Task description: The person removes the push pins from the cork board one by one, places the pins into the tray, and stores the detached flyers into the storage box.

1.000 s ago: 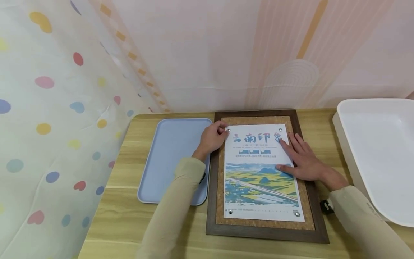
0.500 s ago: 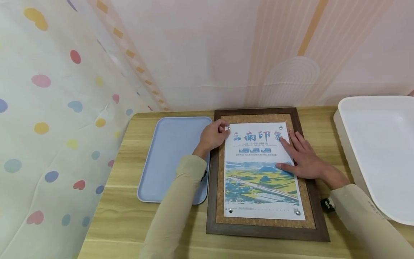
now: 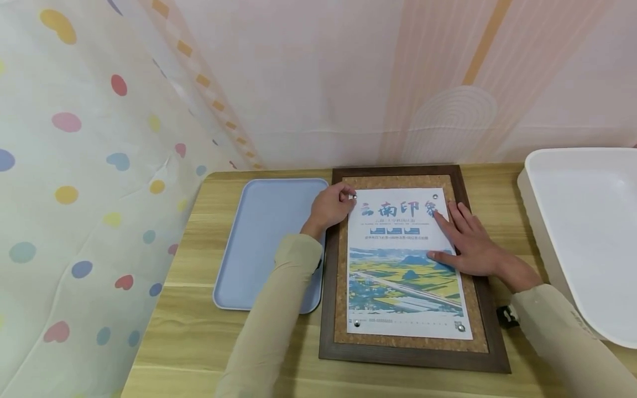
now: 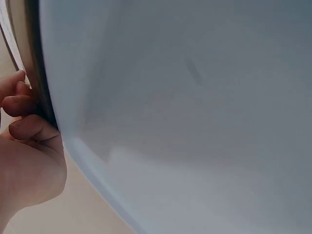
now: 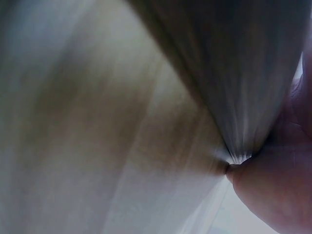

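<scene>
A white printed poster (image 3: 405, 287) with a coloured landscape lies on a cork board (image 3: 398, 182) in a dark wooden frame. Round silver thumbtacks sit at its corners, among them one at the top right (image 3: 435, 197) and one at the bottom left (image 3: 356, 323). My left hand (image 3: 329, 209) is at the upper left corner, its thumb and forefinger pinching about the thumbtack (image 3: 355, 197) there. In the left wrist view its other fingers are curled. My right hand (image 3: 470, 246) rests spread over the poster's right edge and the frame, thumb and forefinger on the paper.
Left of the board lies a shallow blue tray (image 3: 259, 249), under my left forearm. A deep white bin (image 3: 552, 237) stands to the right, close to my right arm. Behind the wooden table (image 3: 174, 331) hangs a patterned cloth (image 3: 298, 83).
The scene shifts slightly in the head view as the camera moves. Both hands keep their places on the board, and the poster lies as before.
</scene>
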Action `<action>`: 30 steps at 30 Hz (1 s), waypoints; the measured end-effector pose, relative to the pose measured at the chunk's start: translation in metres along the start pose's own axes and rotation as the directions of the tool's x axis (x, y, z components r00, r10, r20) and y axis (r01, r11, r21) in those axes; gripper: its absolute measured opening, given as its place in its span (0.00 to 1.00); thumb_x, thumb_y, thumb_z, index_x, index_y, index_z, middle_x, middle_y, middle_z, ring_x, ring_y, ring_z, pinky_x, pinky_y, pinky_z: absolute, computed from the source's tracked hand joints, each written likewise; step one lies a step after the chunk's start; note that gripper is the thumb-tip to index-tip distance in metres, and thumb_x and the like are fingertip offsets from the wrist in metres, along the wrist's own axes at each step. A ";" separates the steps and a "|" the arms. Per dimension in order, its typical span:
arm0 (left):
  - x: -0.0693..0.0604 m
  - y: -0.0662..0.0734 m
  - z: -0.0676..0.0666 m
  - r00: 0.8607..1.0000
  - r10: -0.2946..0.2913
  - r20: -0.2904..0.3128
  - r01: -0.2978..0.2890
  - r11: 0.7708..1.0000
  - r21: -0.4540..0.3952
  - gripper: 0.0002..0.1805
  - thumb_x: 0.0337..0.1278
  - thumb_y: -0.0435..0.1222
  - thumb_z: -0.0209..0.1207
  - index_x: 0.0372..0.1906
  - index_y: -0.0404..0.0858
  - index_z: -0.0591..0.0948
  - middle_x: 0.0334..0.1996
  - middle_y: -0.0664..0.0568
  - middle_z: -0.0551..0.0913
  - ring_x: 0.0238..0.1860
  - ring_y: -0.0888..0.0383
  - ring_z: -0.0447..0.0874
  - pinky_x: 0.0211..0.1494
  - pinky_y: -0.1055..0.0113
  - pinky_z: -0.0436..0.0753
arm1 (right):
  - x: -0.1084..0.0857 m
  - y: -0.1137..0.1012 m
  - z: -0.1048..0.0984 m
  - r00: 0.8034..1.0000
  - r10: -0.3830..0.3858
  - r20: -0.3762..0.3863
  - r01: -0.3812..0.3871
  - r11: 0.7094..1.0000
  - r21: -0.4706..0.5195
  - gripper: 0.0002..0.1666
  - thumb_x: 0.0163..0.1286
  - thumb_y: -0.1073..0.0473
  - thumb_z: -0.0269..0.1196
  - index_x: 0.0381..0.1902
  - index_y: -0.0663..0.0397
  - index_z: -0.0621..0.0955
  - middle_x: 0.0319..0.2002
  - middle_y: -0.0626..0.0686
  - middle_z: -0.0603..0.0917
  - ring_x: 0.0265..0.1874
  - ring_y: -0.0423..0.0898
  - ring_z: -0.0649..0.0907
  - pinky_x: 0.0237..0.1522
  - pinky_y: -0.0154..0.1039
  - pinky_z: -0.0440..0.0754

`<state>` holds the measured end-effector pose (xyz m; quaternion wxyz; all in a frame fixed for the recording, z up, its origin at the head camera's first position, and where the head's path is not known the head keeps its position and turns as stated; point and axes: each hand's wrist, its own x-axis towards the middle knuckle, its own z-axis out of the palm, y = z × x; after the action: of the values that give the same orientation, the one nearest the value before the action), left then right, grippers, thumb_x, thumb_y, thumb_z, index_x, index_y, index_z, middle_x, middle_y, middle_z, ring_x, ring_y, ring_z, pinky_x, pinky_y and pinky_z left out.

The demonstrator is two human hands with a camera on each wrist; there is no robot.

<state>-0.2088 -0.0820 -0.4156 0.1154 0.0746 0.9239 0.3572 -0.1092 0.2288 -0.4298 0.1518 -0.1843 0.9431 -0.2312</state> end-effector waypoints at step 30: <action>0.004 0.013 0.008 0.989 -0.145 -0.039 0.148 0.984 0.095 0.08 0.71 0.42 0.55 0.47 0.46 0.80 0.42 0.52 0.81 0.39 0.54 0.76 0.46 0.60 0.73 | -0.003 0.002 0.004 1.000 -0.016 -0.024 0.016 1.000 0.007 0.58 0.67 0.35 0.61 0.79 0.60 0.48 0.77 0.69 0.32 0.76 0.63 0.29 0.70 0.69 0.34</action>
<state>-0.2099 -0.0661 -0.4134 0.1229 0.0062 0.9449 0.3033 -0.1052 0.2301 -0.4339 0.1391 -0.1886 0.9426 -0.2378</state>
